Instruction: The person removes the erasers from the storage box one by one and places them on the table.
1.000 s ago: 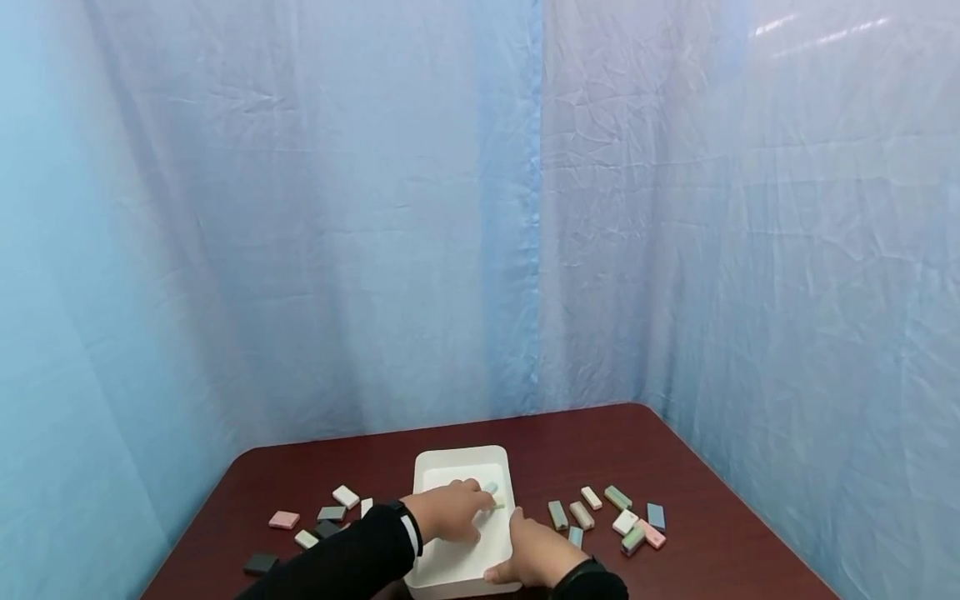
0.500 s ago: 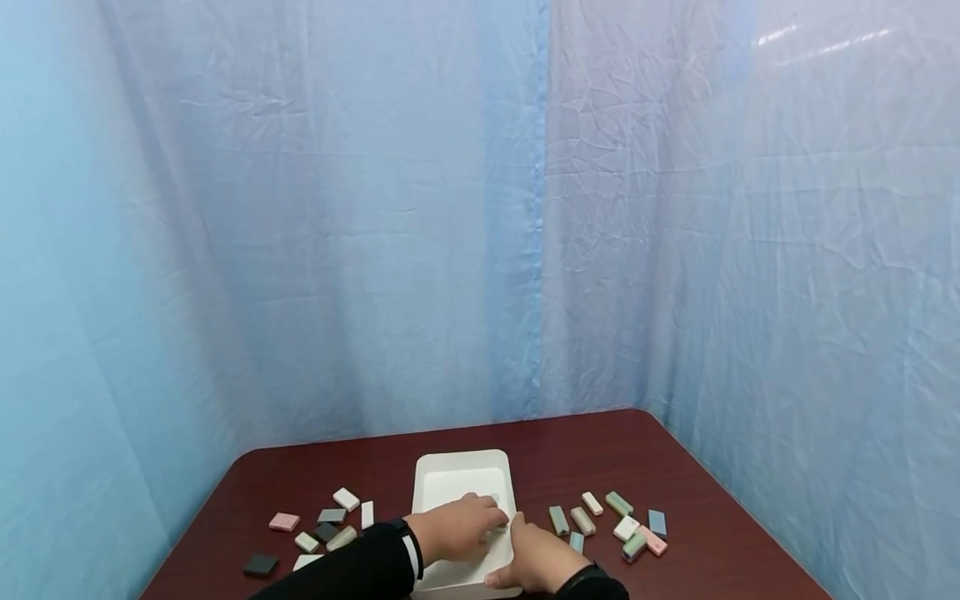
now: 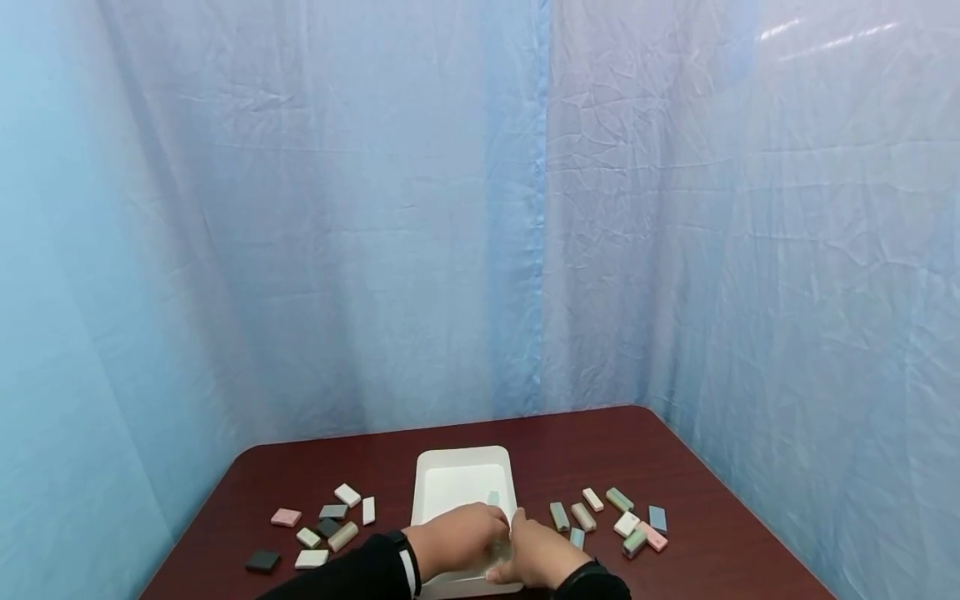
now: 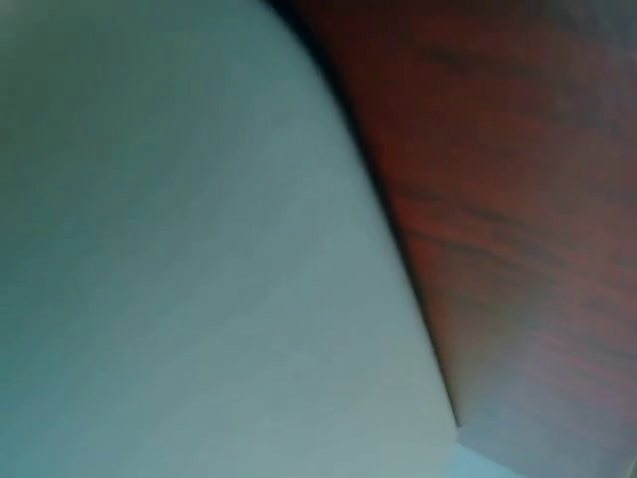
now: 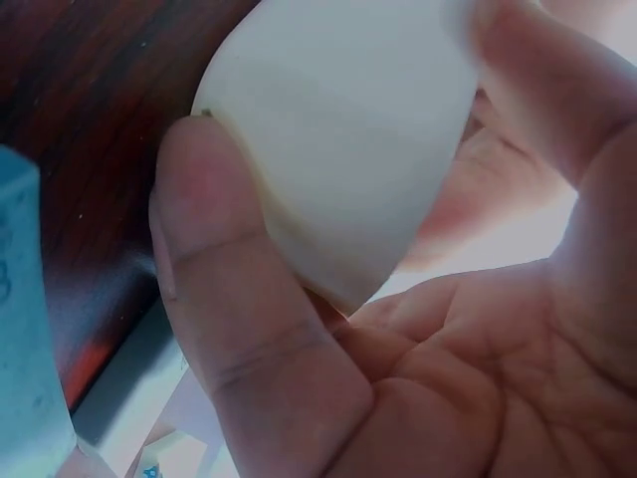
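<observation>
A white rectangular tray stands mid-table. My right hand grips its near right side; in the right wrist view the thumb presses on the white wall. My left hand reaches into the tray, its fingertips close to the right hand. Those fingertips are hidden, so I cannot tell whether they hold anything. A pale blue-green mahjong tile lies in the tray just beyond the left hand. In the left wrist view a blurred pale surface fills most of the picture.
On the dark red table, several mahjong tiles lie left of the tray, among them a pink tile and a black tile. Several more lie to the right, including a blue tile. Blue curtains hang behind.
My left hand has drawn back toward the near right side of the tray, beside the right hand. The blue-green tile in the tray shows beyond it. The right hand keeps its grip.
</observation>
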Demonstrator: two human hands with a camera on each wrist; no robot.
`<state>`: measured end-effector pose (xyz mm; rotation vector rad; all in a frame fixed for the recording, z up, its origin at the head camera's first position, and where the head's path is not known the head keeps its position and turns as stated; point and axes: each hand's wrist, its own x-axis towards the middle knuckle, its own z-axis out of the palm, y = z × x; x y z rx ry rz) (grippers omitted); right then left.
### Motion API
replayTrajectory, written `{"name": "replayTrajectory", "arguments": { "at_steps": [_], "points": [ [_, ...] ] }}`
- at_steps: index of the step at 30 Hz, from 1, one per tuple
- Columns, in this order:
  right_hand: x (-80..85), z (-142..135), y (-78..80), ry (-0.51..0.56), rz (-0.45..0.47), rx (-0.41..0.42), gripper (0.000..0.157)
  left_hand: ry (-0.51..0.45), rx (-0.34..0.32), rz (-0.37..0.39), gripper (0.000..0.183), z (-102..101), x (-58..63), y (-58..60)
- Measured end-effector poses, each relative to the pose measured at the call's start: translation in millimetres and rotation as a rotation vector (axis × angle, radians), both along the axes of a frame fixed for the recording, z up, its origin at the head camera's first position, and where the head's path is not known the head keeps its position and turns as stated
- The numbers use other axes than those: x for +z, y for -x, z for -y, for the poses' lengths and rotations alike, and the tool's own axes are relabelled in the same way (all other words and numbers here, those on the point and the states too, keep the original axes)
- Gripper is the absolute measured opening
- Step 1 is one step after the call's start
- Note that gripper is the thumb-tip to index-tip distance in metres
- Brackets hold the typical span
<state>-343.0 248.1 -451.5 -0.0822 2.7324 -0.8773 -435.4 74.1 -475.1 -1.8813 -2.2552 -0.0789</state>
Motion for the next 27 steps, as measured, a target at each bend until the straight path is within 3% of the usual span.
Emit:
{"name": "replayTrajectory", "arguments": {
  "at_steps": [4,8,12,17,21,24,27],
  "points": [
    [-0.6,-1,1.1,0.023,0.015,0.007,0.103,-0.009,-0.031,0.005,0.012,2,-0.7,-8.2],
    [-0.6,-2,2.1,0.027,0.027,0.005,0.102,-0.001,-0.009,0.047,0.027,10,-0.1,-12.0],
    [0.2,-1,2.7,0.008,0.018,0.002,0.101,-0.029,0.047,0.049,0.04,24,5.5,-5.9],
    [-1.1,0,4.0,-0.037,0.002,-0.014,0.102,-0.15,0.225,0.112,0.028,45,23.8,7.1],
    [-1.2,2,5.9,-0.052,0.007,-0.042,0.104,-0.306,0.409,0.16,0.022,69,35.9,26.2],
    [-1.1,2,6.1,-0.057,0.01,-0.051,0.104,-0.378,0.547,0.146,0.022,87,34.2,43.1],
    [-1.7,3,4.1,-0.039,0.024,-0.038,0.102,-0.357,0.655,0.169,0.022,102,26.3,55.8]
  ]
}}
